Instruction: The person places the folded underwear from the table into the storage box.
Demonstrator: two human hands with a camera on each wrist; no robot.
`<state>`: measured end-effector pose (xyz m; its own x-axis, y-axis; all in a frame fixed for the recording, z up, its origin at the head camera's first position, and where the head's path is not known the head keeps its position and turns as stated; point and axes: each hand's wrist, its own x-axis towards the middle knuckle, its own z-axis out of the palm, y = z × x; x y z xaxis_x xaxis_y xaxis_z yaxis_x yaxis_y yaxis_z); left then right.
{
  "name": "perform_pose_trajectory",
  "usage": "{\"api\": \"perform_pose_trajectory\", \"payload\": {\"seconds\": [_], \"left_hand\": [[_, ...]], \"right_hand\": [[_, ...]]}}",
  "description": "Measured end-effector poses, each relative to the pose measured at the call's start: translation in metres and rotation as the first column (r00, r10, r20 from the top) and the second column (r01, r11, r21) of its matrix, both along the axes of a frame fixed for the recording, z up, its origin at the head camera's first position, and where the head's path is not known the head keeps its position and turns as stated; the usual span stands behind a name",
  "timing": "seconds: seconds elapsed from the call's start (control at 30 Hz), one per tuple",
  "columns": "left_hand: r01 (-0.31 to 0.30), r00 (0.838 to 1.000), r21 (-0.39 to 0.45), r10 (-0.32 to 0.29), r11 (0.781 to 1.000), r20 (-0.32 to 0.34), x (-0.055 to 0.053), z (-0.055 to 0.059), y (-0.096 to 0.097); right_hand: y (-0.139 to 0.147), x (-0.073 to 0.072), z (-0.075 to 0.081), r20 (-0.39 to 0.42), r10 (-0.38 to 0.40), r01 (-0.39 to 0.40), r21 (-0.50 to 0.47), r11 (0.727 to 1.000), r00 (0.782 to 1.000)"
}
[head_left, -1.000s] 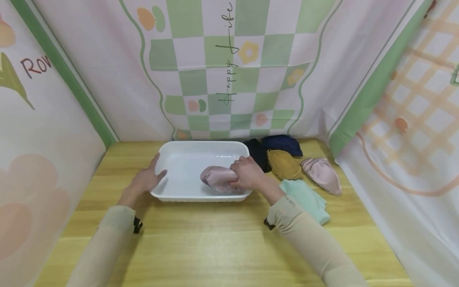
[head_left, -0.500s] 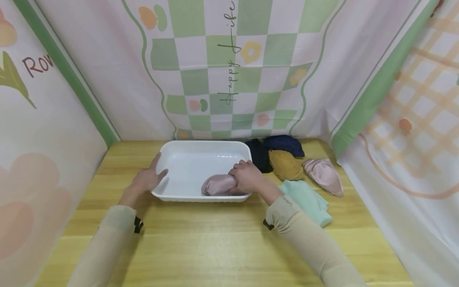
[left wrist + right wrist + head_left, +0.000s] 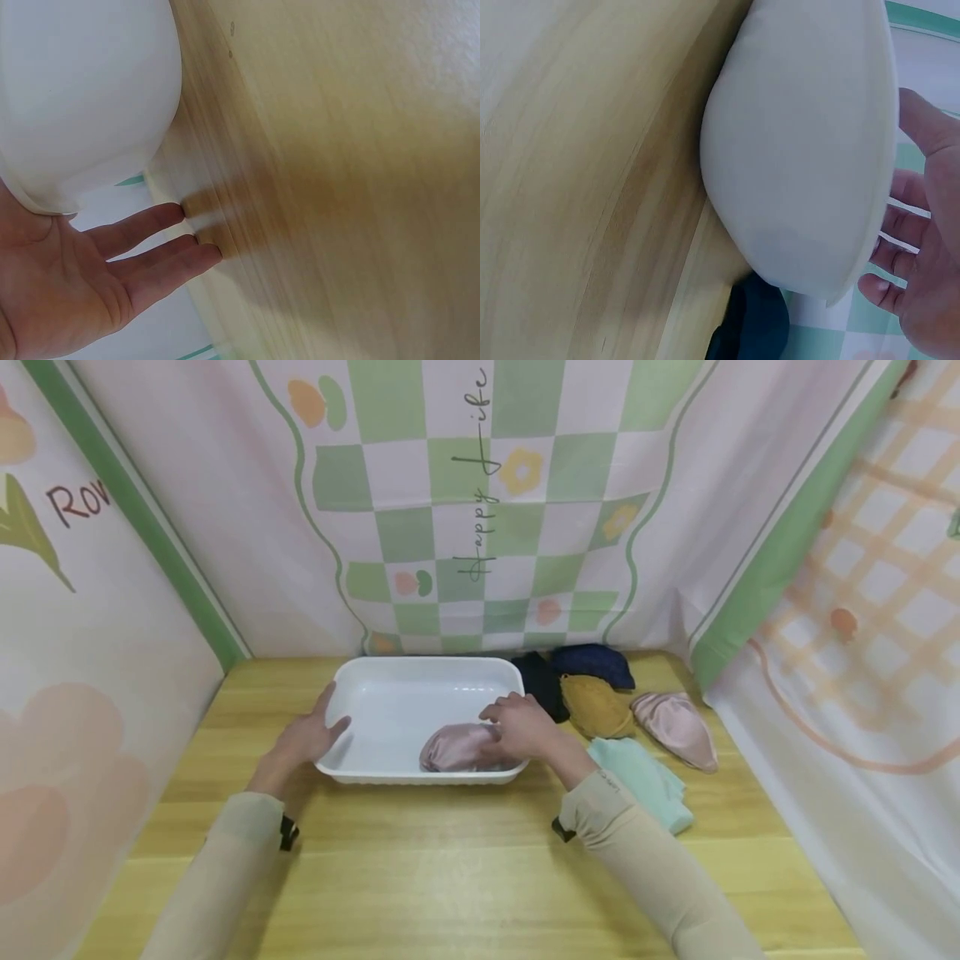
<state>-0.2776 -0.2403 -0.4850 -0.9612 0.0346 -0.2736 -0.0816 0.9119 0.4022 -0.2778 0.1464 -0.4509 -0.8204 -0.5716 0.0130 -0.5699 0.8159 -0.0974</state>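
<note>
Evidently, a wooden table (image 3: 420, 868) bears a white tray (image 3: 390, 710). Just right of the tray lies a mint cloth (image 3: 647, 785), partly behind the sleeve. The left hand (image 3: 303, 735) rests at the tray's left rim, fingers straight outside, thumb inside. The right hand (image 3: 522, 728) is at the right rim, fingers loosely parted. A pink satin bundle (image 3: 453, 748) lies in the tray's near right corner, partly behind the right thumb; contact I cannot tell.

Sleeves (image 3: 213, 877) are beige, at seven and five o'clock; small dark lettering (image 3: 612, 782) marks the right cuff (image 3: 592, 806); a black fitting (image 3: 288, 832) shows beside each cuff.
</note>
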Motion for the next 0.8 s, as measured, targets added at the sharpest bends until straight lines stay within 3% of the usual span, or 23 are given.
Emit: {"api": "perform_pose_trajectory", "payload": {"seconds": [0.27,0.5,0.8], "left_hand": [[-0.003,1.000,-0.002,0.003,1.000,0.016,0.002,0.000,-0.001],[0.011,1.000,-0.009,-0.011,1.000,0.004,0.000,-0.002,-0.002],[0.010,1.000,-0.005,-0.010,1.000,-0.025,0.001,-0.003,-0.001]], "right_hand": [[0.005,0.005,0.006,0.040,-0.053,0.058,-0.146,0.988,0.998],[0.009,0.006,0.010,0.091,-0.120,0.141,-0.283,0.949,0.989],[0.016,0.003,0.012,0.107,-0.130,0.160,-0.366,0.917,0.986]]}}
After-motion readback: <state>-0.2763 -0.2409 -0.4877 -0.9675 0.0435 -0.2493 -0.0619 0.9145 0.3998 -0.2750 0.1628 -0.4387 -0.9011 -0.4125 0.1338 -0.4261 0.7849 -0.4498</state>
